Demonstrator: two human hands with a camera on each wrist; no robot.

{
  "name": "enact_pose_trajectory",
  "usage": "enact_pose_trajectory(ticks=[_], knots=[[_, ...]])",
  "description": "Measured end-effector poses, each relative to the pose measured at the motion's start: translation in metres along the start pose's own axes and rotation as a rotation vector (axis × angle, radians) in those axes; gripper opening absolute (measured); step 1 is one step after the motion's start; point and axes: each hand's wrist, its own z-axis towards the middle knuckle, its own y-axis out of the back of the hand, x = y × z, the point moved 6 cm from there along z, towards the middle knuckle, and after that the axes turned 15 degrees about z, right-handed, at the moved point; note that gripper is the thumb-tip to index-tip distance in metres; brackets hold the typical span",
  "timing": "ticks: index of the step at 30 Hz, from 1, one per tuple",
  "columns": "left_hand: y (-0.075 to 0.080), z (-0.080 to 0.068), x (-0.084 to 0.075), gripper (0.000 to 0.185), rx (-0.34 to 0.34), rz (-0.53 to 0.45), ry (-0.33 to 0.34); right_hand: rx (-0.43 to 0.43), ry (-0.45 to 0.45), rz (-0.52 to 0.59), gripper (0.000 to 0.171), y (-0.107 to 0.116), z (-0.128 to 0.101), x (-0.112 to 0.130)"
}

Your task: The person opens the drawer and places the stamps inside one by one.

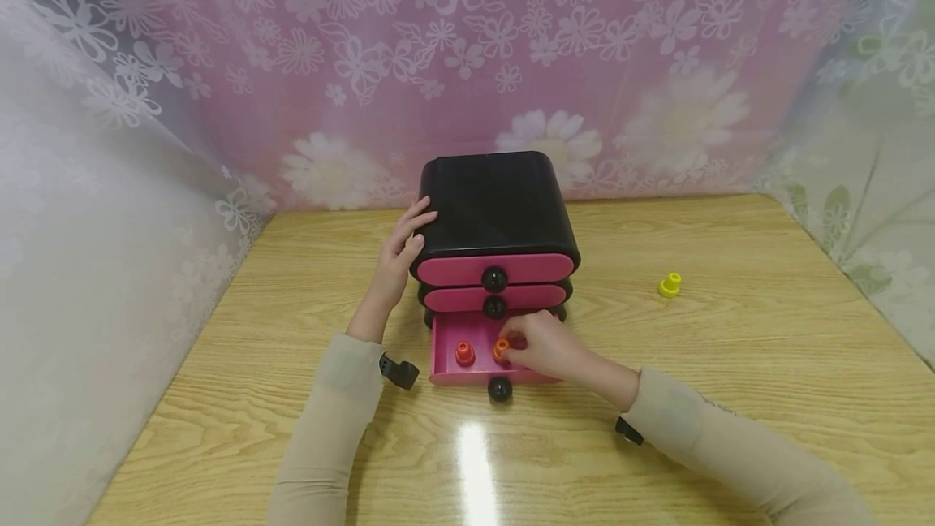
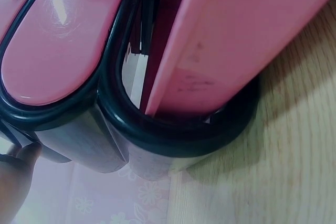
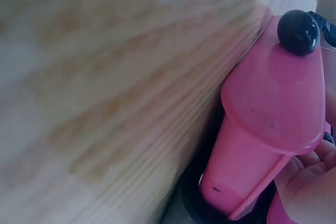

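A black box with pink drawers (image 1: pixel 497 201) stands on the table, its bottom drawer (image 1: pixel 482 326) pulled out. Against the box's left side rests my left hand (image 1: pixel 398 258), fingers extended along the edge of the top. My right hand (image 1: pixel 544 343) reaches into the pulled-out drawer and pinches a small orange stepped peg (image 1: pixel 500 349) between thumb and fingers. To the left of it in the same drawer stands a red peg (image 1: pixel 464 354). In the right wrist view the drawer front (image 3: pixel 278 98) hides the peg, and only part of the right hand (image 3: pixel 315 177) shows.
A yellow peg (image 1: pixel 670 285) stands on the wooden table (image 1: pixel 730 364) to the right of the box. The two upper drawers are closed, each with a black round knob (image 1: pixel 494 279). Flowered cloth (image 1: pixel 467 63) hangs behind the table and at both sides.
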Motion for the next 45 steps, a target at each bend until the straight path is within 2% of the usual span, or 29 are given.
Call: enact_pose_trajectory(ticks=[8, 15, 17, 21, 24, 29, 35, 40, 45], knots=[[0.001, 0.001, -0.006, 0.051, 0.003, 0.002, 0.009, 0.0, -0.011, -0.02, 0.012, 0.001, 0.002, 0.0], [-0.001, 0.0, -0.029, 0.048, 0.009, 0.027, 0.014, 0.023, -0.037, -0.015, 0.013, -0.001, 0.001, -0.001], [-0.001, 0.0, -0.031, 0.047, 0.008, 0.03, 0.013, 0.025, -0.047, -0.017, 0.013, -0.001, 0.0, 0.0], [-0.001, 0.0, -0.023, 0.042, 0.007, 0.014, 0.016, 0.024, -0.061, -0.018, 0.014, -0.002, 0.0, -0.001], [-0.001, 0.0, -0.012, 0.047, 0.009, -0.004, 0.014, 0.023, -0.058, -0.023, 0.015, -0.002, 0.0, -0.001], [0.0, -0.001, -0.005, 0.057, 0.007, -0.014, 0.003, 0.004, 0.014, -0.003, 0.014, 0.003, -0.002, 0.002], [0.0, 0.0, -0.005, 0.041, 0.005, -0.002, 0.021, -0.04, 0.081, 0.058, 0.014, 0.017, -0.008, 0.005], [0.0, -0.001, -0.006, 0.042, 0.005, 0.007, 0.021, -0.054, 0.019, 0.092, 0.019, 0.029, -0.017, -0.001], [0.0, -0.001, -0.003, 0.06, -0.006, 0.013, 0.026, -0.089, -0.029, 0.088, 0.022, 0.046, -0.026, -0.005]])
